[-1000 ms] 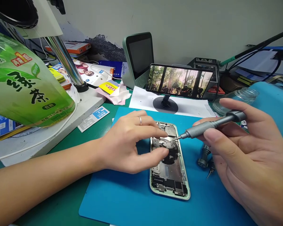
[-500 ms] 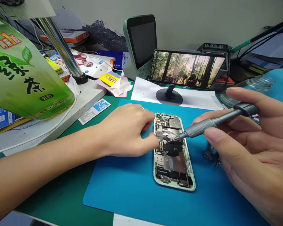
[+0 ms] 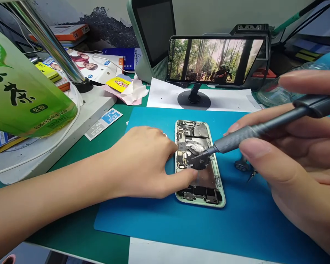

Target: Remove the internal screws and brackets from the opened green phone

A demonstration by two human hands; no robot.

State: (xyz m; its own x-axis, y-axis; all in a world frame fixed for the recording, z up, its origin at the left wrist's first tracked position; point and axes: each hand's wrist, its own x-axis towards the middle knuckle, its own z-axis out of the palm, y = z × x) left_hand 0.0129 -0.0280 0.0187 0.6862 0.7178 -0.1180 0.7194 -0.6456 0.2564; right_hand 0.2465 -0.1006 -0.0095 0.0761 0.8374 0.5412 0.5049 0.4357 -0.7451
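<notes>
An opened smartphone (image 3: 207, 179) with a pale green frame lies face up on the blue mat (image 3: 154, 220), its inner boards and metal plate exposed. My left hand (image 3: 145, 165) rests at its left edge, the thumb stretched over the lower middle and apart from the bent index finger; the other fingertips are hidden. In my right hand (image 3: 294, 157) is a grey precision screwdriver (image 3: 236, 138), held between thumb and fingers. Its thin tip points down-left at the dark round area in the middle; whether it touches is unclear. Another small screwdriver (image 3: 241, 165) lies partly hidden behind my right hand.
A lit phone (image 3: 213, 60) stands on a round-based holder behind the mat, beside a green-framed display (image 3: 156, 35). At left are a green tea bottle (image 3: 27, 99), a metal post (image 3: 49, 44) and a white cable. A glass jar (image 3: 277, 91) stands at right.
My left thumb has moved away from the index finger and lower across the phone. The screwdriver remains in my right hand, its tip still over the phone's middle. The camera view has shifted.
</notes>
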